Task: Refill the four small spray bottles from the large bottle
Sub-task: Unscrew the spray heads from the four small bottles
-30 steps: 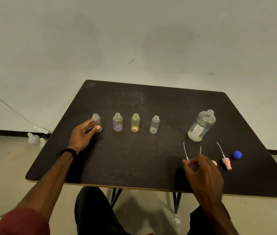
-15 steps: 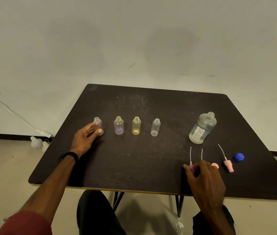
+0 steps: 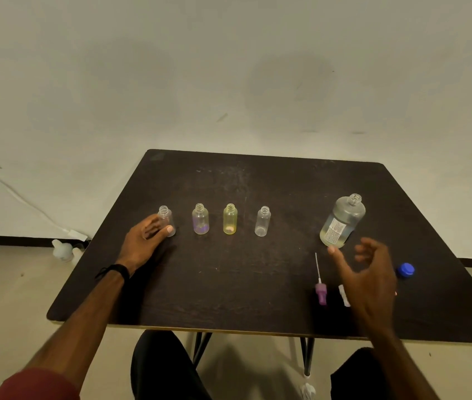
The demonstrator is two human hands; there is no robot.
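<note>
Four small bottles [image 3: 200, 219] stand uncapped in a row on one dark table [image 3: 257, 284]. One large bottle [image 3: 342, 220] stands right of that row. Nearer than the large bottle lie two spray tops, one purple [image 3: 321, 293] and one white [image 3: 343, 295], and one blue cap [image 3: 405, 269]. Two hands are over the table.

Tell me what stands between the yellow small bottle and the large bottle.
One clear small bottle, uncapped and upright, stands between the yellow bottle and the large bottle; the head view shows it.

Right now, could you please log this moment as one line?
left hand: holds leftmost small bottle | right hand: open, near large bottle | bottles: uncapped
</note>
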